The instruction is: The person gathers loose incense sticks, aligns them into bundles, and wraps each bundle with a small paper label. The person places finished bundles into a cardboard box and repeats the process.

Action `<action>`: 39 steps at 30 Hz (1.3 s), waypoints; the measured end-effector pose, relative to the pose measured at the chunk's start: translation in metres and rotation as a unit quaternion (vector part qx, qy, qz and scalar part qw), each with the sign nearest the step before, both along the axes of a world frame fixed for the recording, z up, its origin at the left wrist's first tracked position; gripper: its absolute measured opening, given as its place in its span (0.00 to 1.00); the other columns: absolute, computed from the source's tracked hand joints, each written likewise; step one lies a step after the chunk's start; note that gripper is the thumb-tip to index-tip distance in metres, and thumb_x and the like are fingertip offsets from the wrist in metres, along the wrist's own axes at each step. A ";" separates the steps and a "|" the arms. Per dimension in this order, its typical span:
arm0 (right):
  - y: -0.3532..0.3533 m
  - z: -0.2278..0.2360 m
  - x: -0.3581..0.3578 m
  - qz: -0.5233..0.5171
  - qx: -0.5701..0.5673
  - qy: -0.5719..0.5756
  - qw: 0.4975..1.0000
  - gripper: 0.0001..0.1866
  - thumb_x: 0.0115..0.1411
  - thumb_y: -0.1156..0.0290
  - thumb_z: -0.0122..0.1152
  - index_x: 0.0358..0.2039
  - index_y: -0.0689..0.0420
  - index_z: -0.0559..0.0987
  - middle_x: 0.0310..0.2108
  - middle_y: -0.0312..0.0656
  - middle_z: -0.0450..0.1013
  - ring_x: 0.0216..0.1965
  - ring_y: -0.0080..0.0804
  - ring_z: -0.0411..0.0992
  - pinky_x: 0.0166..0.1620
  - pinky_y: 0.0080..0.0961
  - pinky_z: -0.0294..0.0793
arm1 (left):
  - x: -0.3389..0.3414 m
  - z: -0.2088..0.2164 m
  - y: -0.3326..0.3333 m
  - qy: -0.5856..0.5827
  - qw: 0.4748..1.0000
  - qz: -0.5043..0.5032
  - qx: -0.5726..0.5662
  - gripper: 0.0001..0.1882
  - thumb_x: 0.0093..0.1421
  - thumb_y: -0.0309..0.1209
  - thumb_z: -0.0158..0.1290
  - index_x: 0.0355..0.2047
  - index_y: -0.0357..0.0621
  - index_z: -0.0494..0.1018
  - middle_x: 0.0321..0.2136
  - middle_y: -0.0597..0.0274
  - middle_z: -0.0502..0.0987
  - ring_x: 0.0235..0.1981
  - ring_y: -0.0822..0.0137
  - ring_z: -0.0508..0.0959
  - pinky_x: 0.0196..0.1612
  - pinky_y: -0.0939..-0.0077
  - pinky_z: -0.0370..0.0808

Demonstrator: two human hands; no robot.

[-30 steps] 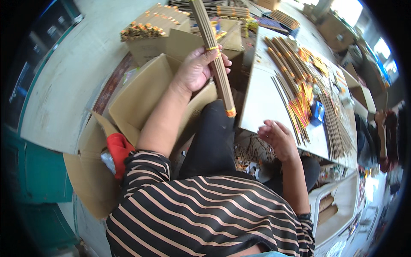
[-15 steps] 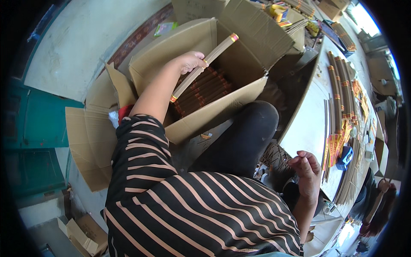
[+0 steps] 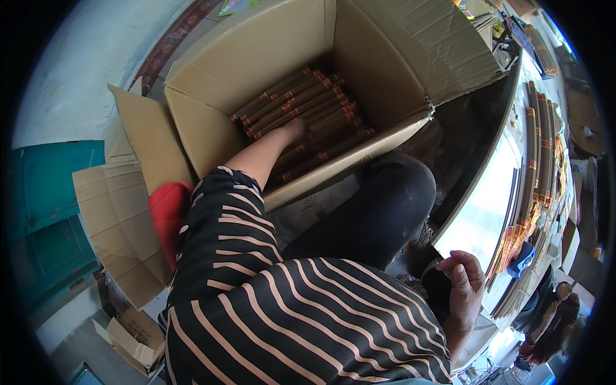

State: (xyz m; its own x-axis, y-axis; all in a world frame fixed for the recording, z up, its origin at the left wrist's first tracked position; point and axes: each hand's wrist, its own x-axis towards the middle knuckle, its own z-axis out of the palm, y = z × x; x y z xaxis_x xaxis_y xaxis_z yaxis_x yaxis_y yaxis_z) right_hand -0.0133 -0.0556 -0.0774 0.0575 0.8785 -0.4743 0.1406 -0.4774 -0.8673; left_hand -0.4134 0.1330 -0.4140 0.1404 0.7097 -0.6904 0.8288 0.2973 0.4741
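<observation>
My left arm reaches down into a large open cardboard box (image 3: 253, 48). There my left hand (image 3: 296, 130) is in among brown bundles of incense sticks (image 3: 301, 99) with red and yellow bands, laid side by side in rows. Its fingers are in shadow and hidden, so whether they grip a bundle does not show. Beside the table's near edge, over my lap, my right hand (image 3: 463, 279) hangs with fingers loosely curled and thumb apart, nothing visible in it.
More banded bundles (image 3: 538, 147) lie on the white table (image 3: 471, 208) at right, near loose sticks, red-yellow paper strips (image 3: 513, 234) and a blue object (image 3: 522, 258). Red material (image 3: 168, 215) sits beside the box flaps. Another person (image 3: 545, 327) is at far right.
My left hand, which held an incense bundle above the box, has gone down among the bundles inside. The view has shifted closer to the box. My right hand has barely moved.
</observation>
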 end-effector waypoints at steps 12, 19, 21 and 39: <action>-0.001 0.009 0.004 0.006 -0.002 -0.050 0.999 0.15 0.58 0.67 0.55 0.41 0.65 0.72 0.30 0.42 0.75 0.35 0.26 0.71 0.42 0.21 0.69 | 0.015 -0.025 0.009 -0.060 0.995 -0.052 -0.059 0.11 0.57 0.32 0.49 0.38 0.41 0.71 0.27 0.57 0.75 0.25 0.66 0.74 0.26 0.70 0.73; -0.028 0.019 0.058 -0.082 0.061 -0.054 0.993 0.13 0.59 0.69 0.56 0.41 0.65 0.72 0.30 0.39 0.74 0.33 0.22 0.71 0.40 0.18 0.70 | 0.042 0.154 0.042 -0.361 0.879 0.297 0.098 0.08 0.57 0.26 0.48 0.38 0.42 0.69 0.25 0.62 0.73 0.26 0.70 0.74 0.30 0.74 0.75; -0.036 0.005 0.091 -0.120 0.107 -0.201 0.966 0.12 0.58 0.72 0.57 0.39 0.65 0.73 0.28 0.37 0.73 0.33 0.20 0.70 0.38 0.16 0.70 | 0.070 0.207 0.051 -0.404 0.842 0.308 0.180 0.09 0.58 0.26 0.48 0.40 0.39 0.67 0.27 0.60 0.73 0.27 0.69 0.75 0.34 0.75 0.75; -0.097 -0.031 0.331 -0.174 -0.009 -0.622 0.764 0.24 0.47 0.59 0.63 0.43 0.60 0.72 0.45 0.50 0.68 0.50 0.47 0.63 0.52 0.36 0.63 | 0.445 0.327 -0.091 -0.608 0.787 -0.084 -0.060 0.06 0.59 0.28 0.48 0.35 0.38 0.69 0.26 0.60 0.74 0.27 0.69 0.76 0.35 0.75 0.75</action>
State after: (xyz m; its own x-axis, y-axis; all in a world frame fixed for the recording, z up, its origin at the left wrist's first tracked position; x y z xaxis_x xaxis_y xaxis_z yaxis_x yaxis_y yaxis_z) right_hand 0.3174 -0.1530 -0.1089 0.7014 0.7016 0.1260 0.7123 -0.6834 -0.1598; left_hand 0.0317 0.0417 -0.0868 0.8342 0.5506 -0.0327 -0.1849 0.3350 0.9239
